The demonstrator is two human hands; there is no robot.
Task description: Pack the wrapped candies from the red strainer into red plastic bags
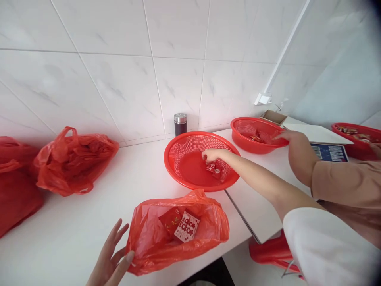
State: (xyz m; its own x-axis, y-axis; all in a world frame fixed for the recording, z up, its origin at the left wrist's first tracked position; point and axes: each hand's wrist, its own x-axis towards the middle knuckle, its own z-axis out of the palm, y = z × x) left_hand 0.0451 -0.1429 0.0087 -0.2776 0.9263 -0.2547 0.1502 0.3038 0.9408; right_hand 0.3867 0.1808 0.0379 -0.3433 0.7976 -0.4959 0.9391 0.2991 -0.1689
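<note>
An orange-red plastic bag lies on the white table in front of me, its mouth spread wide. Inside are a red packet and a white packet with red print. My left hand is at the bag's left side, fingers spread and thumb against its edge. Over the nearer red plastic basket, my right hand reaches in with its fingers curled together. Small red packets lie in the basket just below those fingers; what they hold is hidden.
Red plastic bags lie at the left. A dark tumbler stands by the tiled wall. At right, a co-worker's hand reaches over another red basket. Beyond are a scale and a third basket. A red stool stands below.
</note>
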